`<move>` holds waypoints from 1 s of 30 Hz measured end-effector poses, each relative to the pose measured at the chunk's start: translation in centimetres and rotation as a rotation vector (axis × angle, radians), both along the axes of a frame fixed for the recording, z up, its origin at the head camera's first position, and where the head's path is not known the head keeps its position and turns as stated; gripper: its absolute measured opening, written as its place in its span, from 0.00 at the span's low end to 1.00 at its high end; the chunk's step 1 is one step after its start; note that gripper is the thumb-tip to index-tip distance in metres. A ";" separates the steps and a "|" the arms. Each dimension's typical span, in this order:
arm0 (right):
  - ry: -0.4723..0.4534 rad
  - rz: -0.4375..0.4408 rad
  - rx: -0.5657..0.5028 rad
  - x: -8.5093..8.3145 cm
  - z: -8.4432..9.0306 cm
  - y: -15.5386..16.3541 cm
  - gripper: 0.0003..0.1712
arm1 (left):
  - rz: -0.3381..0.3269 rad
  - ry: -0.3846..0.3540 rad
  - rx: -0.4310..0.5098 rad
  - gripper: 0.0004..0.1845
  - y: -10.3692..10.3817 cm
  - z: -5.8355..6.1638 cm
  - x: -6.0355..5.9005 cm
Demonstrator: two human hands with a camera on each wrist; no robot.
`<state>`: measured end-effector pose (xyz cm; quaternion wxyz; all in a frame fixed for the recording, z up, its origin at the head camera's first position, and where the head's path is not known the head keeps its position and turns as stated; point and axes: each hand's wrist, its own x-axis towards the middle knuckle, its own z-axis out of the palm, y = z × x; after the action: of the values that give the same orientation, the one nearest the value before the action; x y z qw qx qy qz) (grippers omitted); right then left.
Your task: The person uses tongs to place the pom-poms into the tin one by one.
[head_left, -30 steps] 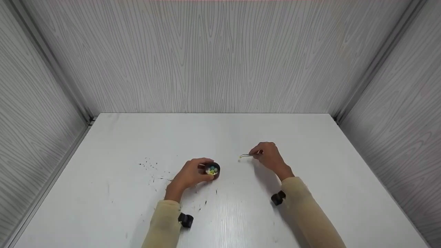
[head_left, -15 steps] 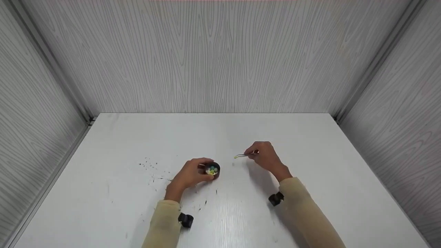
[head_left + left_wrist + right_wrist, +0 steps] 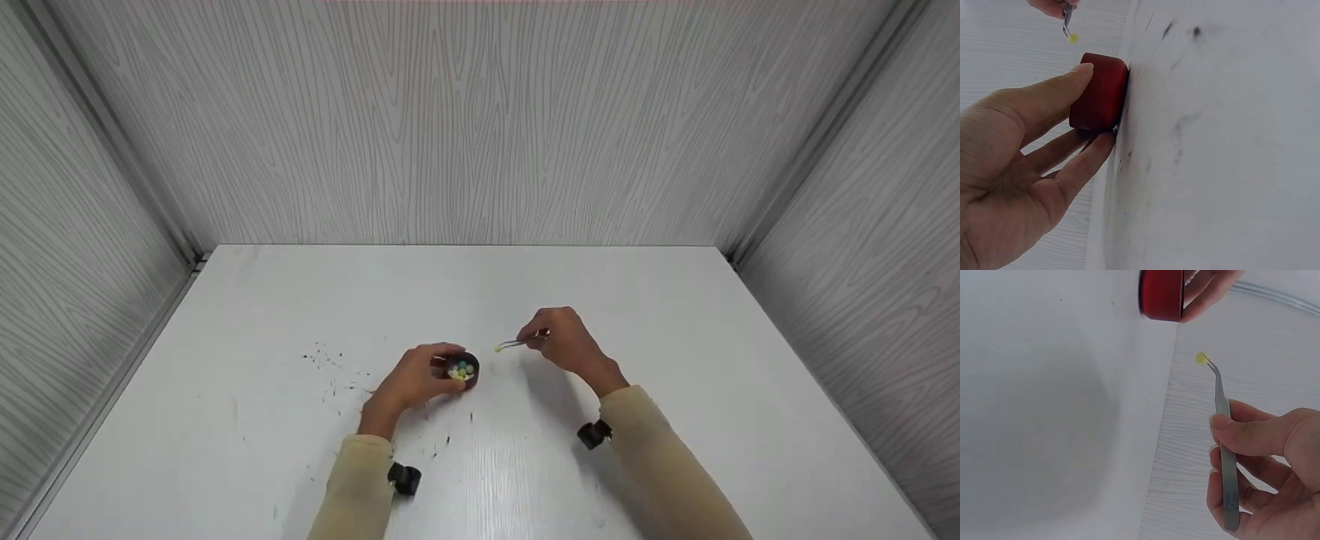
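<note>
A small round dark-red container (image 3: 1102, 93) stands on the white table, gripped between the thumb and fingers of my left hand (image 3: 418, 375). Several small balls (image 3: 461, 370), blue-green, yellow and white, lie inside it. My right hand (image 3: 571, 345) pinches a pair of bent-tip metal tweezers (image 3: 1223, 405) between thumb and fingers. At the tweezers' tips is a small yellow ball (image 3: 1201, 358), held above the table to the right of the container. In the left wrist view the tweezers' tips and ball show just beyond the container.
Dark specks and smudges (image 3: 326, 360) dot the white table (image 3: 262, 465) left of and below the container. Grey wood-grain panels (image 3: 465, 127) rise behind the table and at both sides. A small black camera (image 3: 405, 478) is strapped at each sleeve.
My right hand has lifted the yellow ball with the tweezers and moved left, closer to the container. The left hand and container have stayed still.
</note>
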<state>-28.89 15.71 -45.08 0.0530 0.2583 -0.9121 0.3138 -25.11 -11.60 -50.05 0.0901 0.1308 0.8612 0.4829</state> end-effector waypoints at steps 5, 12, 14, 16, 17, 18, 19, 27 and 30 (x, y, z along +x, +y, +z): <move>-0.011 0.016 0.048 0.3 0.2 -1.0 0.12 | 0.007 -0.004 -0.004 0.28 0.0 0.2 0.1; -0.027 0.042 0.078 0.5 0.4 -2.1 0.12 | 0.011 -0.004 -0.012 0.28 0.0 0.3 0.2; -0.016 0.054 0.089 0.5 0.4 -2.3 0.11 | 0.010 -0.004 -0.015 0.28 0.0 0.2 0.1; -0.008 0.061 0.105 0.4 0.5 -2.6 0.11 | 0.010 -0.002 -0.015 0.28 0.0 0.3 0.1; -0.009 0.061 0.114 0.4 0.5 -2.7 0.11 | 0.009 0.001 -0.015 0.28 0.0 0.3 0.1; -0.009 0.062 0.121 0.4 0.6 -2.9 0.12 | 0.007 -0.001 -0.011 0.28 0.0 0.3 0.1; -0.005 0.063 0.131 0.4 0.7 -3.0 0.12 | 0.006 0.000 -0.009 0.28 0.0 0.3 0.1; 0.020 0.106 0.185 0.2 1.5 -4.1 0.12 | -0.012 0.010 0.004 0.28 -0.1 0.2 0.0; 0.024 0.123 0.194 0.1 1.6 -4.4 0.13 | -0.018 0.002 0.015 0.29 -0.1 0.2 0.0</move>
<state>-28.79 11.30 -43.44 0.0194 0.3214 -0.9200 0.2234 -25.15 -11.70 -49.87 0.0924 0.1396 0.8564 0.4884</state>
